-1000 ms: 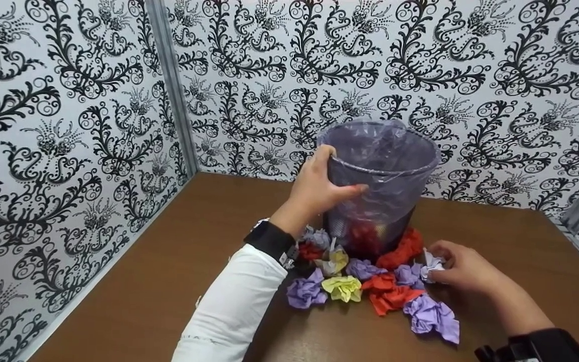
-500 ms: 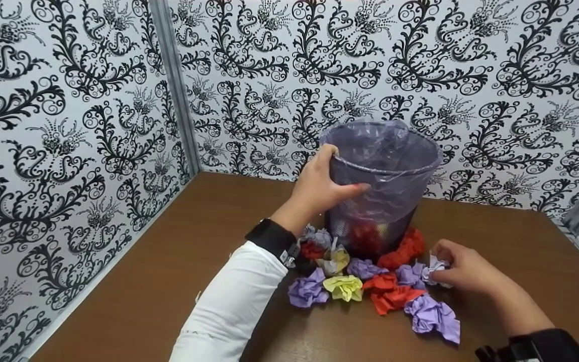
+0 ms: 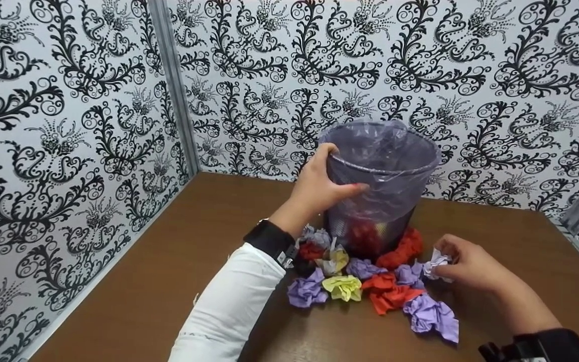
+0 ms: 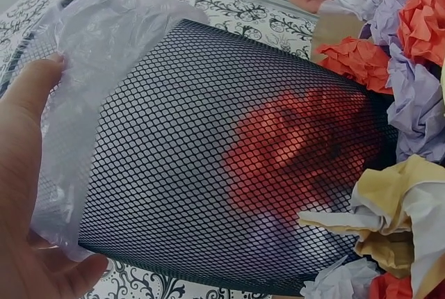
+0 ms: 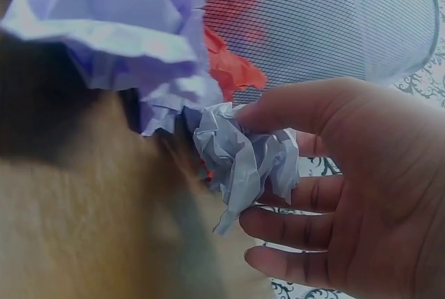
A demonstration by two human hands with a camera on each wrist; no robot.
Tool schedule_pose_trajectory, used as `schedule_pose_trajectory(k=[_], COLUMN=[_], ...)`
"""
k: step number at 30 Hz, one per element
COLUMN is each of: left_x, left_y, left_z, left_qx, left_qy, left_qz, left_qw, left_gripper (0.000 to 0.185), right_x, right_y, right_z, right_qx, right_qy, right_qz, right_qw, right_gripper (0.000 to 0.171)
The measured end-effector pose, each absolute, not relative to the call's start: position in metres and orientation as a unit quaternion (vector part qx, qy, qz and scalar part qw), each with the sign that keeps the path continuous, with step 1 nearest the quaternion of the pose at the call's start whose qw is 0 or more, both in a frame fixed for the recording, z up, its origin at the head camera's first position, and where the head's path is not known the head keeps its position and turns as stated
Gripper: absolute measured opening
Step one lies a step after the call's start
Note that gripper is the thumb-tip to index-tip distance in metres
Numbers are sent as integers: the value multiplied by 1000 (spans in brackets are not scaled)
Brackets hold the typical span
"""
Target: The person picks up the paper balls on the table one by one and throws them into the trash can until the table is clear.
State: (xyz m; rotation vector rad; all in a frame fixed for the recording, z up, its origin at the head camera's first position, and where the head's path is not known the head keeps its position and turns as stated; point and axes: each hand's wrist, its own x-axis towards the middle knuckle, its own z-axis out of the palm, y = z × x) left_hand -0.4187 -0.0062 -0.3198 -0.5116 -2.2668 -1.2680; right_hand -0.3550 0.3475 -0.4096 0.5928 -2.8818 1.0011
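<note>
My left hand (image 3: 314, 186) grips the rim of a black mesh wastebasket (image 4: 167, 139), its thumb lying along the near outside wall. A translucent lilac bin liner (image 3: 395, 193) folds over that rim. Red crumpled paper (image 4: 292, 153) shows through the mesh inside. To the right of the basket, my right hand (image 3: 475, 266) pinches a white crumpled paper ball (image 5: 243, 160) between thumb and fingers. Beside this ball lie a purple crumpled paper (image 3: 410, 275) and a red one (image 3: 404, 249) against the basket's base.
More crumpled papers lie in front of the basket: a yellow one (image 3: 342, 288), a red one (image 3: 389, 294) and several purple ones. Grey paper (image 3: 316, 235) sits by its left side. Patterned walls (image 3: 269, 75) border the brown table (image 3: 169, 271) behind and at both sides.
My right hand has shifted slightly up and to the right with the white paper ball, away from the purple paper beside it. The left hand keeps its hold on the basket.
</note>
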Motion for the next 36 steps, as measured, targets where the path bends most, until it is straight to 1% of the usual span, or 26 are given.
schedule_pose_trajectory(k=[7,11,16,19,25,28,31,36], left_x=[-419,-419,-418,-418,-418,-417,-415,-416], left_y=[-9,-11,-13,-14,-15,-15,-15,-15], left_z=[-320,-320,-321,-321,-322,-322,-322,-321], left_qx=[-182,-181,-184,-192,-198,-175,-149,-143], left_qy=[-832,-827,-817,-813,-813,-824,-833,-836], left_qz=[-458,-473,-494,-499,-477,-462,-459,-454], left_qw=[253,245,232,231,268,277,269,274], left_gripper=[111,115,109,103,90,90,91,94], right_x=[-351,-348,-345,-342,-336,-332,-330,-329], right_y=[353,357,365,369,372,375,377,376], right_z=[-399,-392,-381,-372,-355,-348,-339,-318], right_qx=[190,201,209,208,208,204,209,198], right_qy=[-923,-926,-924,-916,-909,-906,-903,-909], right_qz=[332,312,305,324,346,353,354,337], right_qw=[37,62,101,107,108,114,123,146], right_gripper=[38,38,40,40,38,38,38,36])
